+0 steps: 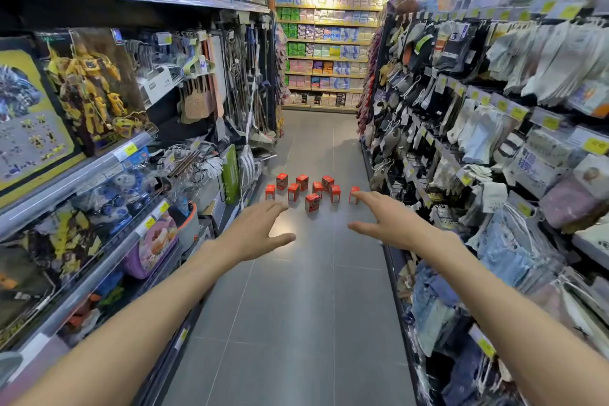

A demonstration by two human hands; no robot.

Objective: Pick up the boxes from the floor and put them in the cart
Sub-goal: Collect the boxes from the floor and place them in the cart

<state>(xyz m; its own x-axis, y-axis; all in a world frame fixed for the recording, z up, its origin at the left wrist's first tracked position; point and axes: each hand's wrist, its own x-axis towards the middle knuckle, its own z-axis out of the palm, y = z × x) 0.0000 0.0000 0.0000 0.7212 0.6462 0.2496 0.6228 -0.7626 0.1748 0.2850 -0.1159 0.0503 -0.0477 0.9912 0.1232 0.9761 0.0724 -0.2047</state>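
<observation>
Since all the boxes (306,190) sit on the floor (290,306), you've barely started (no cart visible); left hand (260,229) and right hand (389,221) spread, empty.

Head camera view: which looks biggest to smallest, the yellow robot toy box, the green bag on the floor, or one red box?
1. Yellow robot toy box, though it is nearest the camera.
2. Green bag.
3. Red box.
</observation>
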